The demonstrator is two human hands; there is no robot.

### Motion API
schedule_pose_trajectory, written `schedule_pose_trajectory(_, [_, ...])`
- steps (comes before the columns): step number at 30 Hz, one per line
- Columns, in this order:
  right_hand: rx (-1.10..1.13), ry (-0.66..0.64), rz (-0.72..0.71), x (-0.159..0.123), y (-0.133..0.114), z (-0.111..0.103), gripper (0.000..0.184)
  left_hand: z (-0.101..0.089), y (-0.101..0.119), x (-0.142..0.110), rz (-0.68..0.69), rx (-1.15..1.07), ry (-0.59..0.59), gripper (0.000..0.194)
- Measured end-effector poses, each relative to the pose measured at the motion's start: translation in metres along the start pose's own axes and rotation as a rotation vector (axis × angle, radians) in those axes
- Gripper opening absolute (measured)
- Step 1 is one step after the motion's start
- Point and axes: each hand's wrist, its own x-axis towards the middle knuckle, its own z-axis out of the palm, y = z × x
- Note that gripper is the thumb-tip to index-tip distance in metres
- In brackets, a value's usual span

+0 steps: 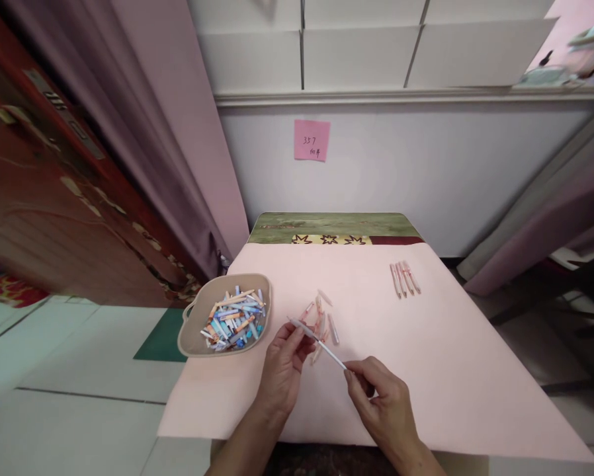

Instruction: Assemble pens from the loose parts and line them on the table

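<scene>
In front of me, my left hand (287, 360) pinches a short, pale, pointed pen barrel piece (297, 323) between thumb and fingers. A slim white pen refill (333, 357) runs out of its lower end toward the right. My right hand (380, 396) is closed on the far end of that refill. How deep the refill sits in the barrel piece is hidden by my left fingers. Just beyond my hands lies a loose group of pinkish pen parts (319, 311), with one clear-and-grey piece (333, 329) beside them.
A beige basket (184, 337) full of blue, white and orange pen parts stands at the table's left. Several pens (405, 279) lie side by side at the right. Pink paper covers the table (456, 370); a pink note (311, 140) is stuck on the wall.
</scene>
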Motion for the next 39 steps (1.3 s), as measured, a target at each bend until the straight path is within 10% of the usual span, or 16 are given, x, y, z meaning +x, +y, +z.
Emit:
schedule_pose_trajectory(17, [0.174, -0.028, 0.024, 0.018, 0.027, 0.015, 0.023, -0.017, -0.028, -0.020, -0.250, -0.064, 0.189, 0.008])
schedule_pose_trajectory(24, [-0.377, -0.275, 0.183, 0.061, 0.054, 0.030, 0.046, -0.012, -0.011, -0.015, -0.256, -0.115, 0.255, 0.006])
schedule_pose_trajectory(33, [-0.638, -0.252, 0.299, 0.055, 0.060, 0.031, 0.016, 0.000, 0.004, -0.016, -0.122, -0.088, 0.151, 0.005])
schedule_pose_trajectory(39, [-0.075, -0.119, 0.260, 0.038, 0.034, -0.006, 0.014, 0.001, 0.011, 0.000, 0.020, -0.076, 0.165, 0.007])
